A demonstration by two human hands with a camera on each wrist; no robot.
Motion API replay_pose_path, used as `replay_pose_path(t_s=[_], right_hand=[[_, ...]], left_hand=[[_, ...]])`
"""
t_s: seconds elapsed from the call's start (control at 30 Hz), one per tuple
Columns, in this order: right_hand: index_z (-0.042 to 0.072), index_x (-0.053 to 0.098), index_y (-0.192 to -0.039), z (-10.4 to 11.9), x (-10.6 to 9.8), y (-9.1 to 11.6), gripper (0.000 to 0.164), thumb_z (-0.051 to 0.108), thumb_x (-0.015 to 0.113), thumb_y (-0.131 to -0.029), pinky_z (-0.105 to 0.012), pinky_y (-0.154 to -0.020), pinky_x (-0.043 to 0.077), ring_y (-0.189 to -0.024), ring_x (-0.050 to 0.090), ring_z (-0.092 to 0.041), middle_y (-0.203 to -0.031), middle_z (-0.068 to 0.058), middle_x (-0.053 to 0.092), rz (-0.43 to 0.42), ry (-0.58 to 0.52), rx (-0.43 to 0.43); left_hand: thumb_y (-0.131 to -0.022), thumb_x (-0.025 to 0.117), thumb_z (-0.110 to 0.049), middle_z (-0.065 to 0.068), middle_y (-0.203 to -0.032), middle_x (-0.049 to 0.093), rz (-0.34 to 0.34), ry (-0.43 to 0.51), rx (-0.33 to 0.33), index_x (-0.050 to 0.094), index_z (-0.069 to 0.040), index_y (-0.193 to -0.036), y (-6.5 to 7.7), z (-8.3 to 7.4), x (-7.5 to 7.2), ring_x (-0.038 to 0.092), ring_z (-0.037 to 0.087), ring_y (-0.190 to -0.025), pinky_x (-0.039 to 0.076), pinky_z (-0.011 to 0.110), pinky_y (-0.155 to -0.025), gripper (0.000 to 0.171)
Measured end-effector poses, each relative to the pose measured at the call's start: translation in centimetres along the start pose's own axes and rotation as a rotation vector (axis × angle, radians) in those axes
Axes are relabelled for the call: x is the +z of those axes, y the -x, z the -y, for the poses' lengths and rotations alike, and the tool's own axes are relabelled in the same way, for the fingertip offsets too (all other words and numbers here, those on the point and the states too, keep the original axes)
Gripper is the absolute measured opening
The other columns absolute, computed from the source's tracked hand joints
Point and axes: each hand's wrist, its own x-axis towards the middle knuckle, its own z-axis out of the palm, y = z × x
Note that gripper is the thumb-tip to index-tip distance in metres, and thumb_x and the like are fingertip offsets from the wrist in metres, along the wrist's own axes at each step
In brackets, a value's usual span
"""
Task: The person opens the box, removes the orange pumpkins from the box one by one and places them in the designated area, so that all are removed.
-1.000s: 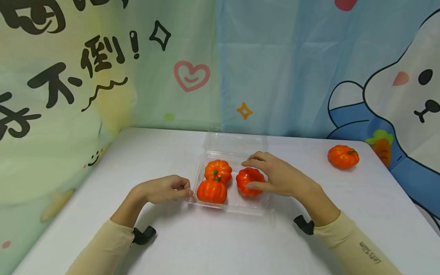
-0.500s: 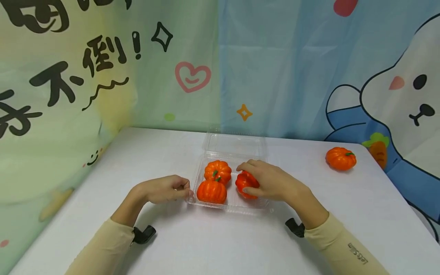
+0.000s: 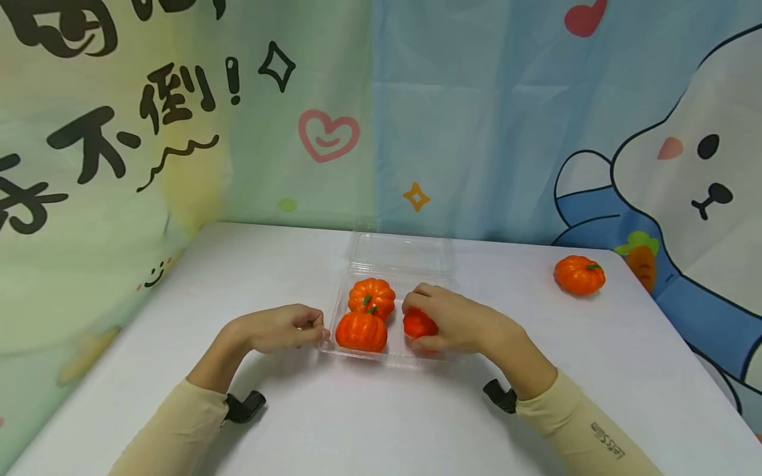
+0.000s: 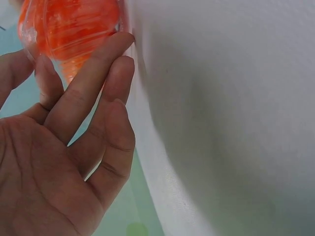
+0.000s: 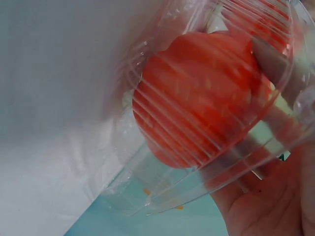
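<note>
A clear plastic clamshell box [image 3: 395,360] lies with its lid folded back on the table. In its left part sit two small orange toy pumpkins, one at the back [image 3: 372,296] and one at the front [image 3: 360,332]. My left hand [image 3: 284,328] pinches the box's near left corner between thumb and index finger; the other fingers stay loosely bent below the wall [image 4: 74,37]. My right hand [image 3: 461,324] curls its thumb and fingers round a redder pumpkin [image 3: 419,324] in the right part. In the right wrist view, that pumpkin [image 5: 197,98] shows through the ribbed wall.
Another orange pumpkin [image 3: 579,275] rests at the table's far right. The box lid [image 3: 401,252] lies flat behind the box, close to the back edge. A printed curtain [image 3: 464,119] hangs behind the white table [image 3: 369,423].
My right hand has moved left and down over the redder pumpkin and closed its fingers round it. The left hand keeps its place at the box corner. The head view has turned slightly right.
</note>
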Motion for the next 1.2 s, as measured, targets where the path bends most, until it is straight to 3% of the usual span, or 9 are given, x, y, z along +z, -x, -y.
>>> replay_pose_path(t_s=[0.1,0.2,0.3,0.43,0.6,0.93,1.2], right_hand=[[0.016,0.059,-0.124,0.2,0.0,-0.1,0.045,0.027,0.082,-0.086,-0.037,-0.091,0.054,-0.108,0.056,-0.019,-0.117,0.001,0.058,0.012,0.019,0.013],[0.013,0.059,-0.134,0.3,0.0,0.0,0.055,0.028,0.082,-0.086,-0.039,-0.093,0.054,-0.114,0.055,-0.02,-0.124,-0.002,0.058,0.011,0.032,0.028],[0.014,0.06,-0.135,0.4,-0.2,0.3,0.054,0.029,0.081,-0.087,-0.04,-0.093,0.054,-0.118,0.054,-0.023,-0.13,-0.004,0.057,0.003,0.061,0.043],[0.018,0.062,-0.128,0.7,-0.4,0.6,0.046,0.028,0.081,-0.087,-0.04,-0.089,0.055,-0.114,0.055,-0.023,-0.125,-0.003,0.059,0.005,0.09,0.032],[0.02,0.059,-0.141,0.9,-0.7,0.8,0.06,0.024,0.083,-0.085,-0.041,-0.092,0.055,-0.115,0.055,-0.022,-0.127,-0.003,0.057,0.028,0.091,0.017],[0.019,0.061,-0.136,0.0,-1.3,2.0,0.058,0.023,0.085,-0.084,-0.039,-0.099,0.053,-0.121,0.054,-0.022,-0.134,-0.003,0.05,-0.087,0.06,-0.055],[0.014,0.047,-0.153,-1.7,-2.4,3.2,0.082,0.008,0.085,-0.08,-0.044,-0.101,0.052,-0.126,0.055,-0.029,-0.142,-0.01,0.046,-0.2,0.042,-0.054]], left_hand=[[-0.103,0.055,-0.023,-0.005,-0.069,0.042,0.0,-0.005,0.004,0.054,-0.004,-0.083,0.0,-0.1,0.0,0.034,0.01,-0.062,0.028,0.024,-0.058,0.027],[-0.103,0.056,-0.022,-0.004,-0.07,0.043,0.001,-0.004,-0.001,0.055,-0.001,-0.085,0.0,-0.2,-0.1,0.035,0.011,-0.063,0.029,0.025,-0.059,0.027],[-0.103,0.056,-0.023,-0.004,-0.072,0.044,-0.005,-0.006,-0.002,0.057,-0.001,-0.087,0.0,-0.2,0.0,0.036,0.011,-0.064,0.03,0.025,-0.06,0.027],[-0.103,0.056,-0.024,-0.004,-0.072,0.045,-0.015,-0.009,-0.004,0.057,-0.001,-0.087,0.1,-0.2,0.0,0.038,0.011,-0.065,0.033,0.025,-0.062,0.027],[-0.103,0.056,-0.022,-0.005,-0.073,0.045,-0.009,-0.009,0.002,0.057,-0.001,-0.087,0.2,-0.1,0.0,0.037,0.01,-0.065,0.034,0.025,-0.062,0.027],[-0.103,0.056,-0.019,-0.004,-0.074,0.046,-0.018,0.008,0.018,0.056,-0.001,-0.087,0.2,0.1,0.4,0.038,0.01,-0.066,0.035,0.024,-0.063,0.024],[-0.103,0.056,-0.02,-0.001,-0.075,0.049,-0.023,-0.005,0.021,0.058,-0.001,-0.089,0.3,-0.1,0.3,0.04,0.011,-0.067,0.036,0.024,-0.063,0.024]])
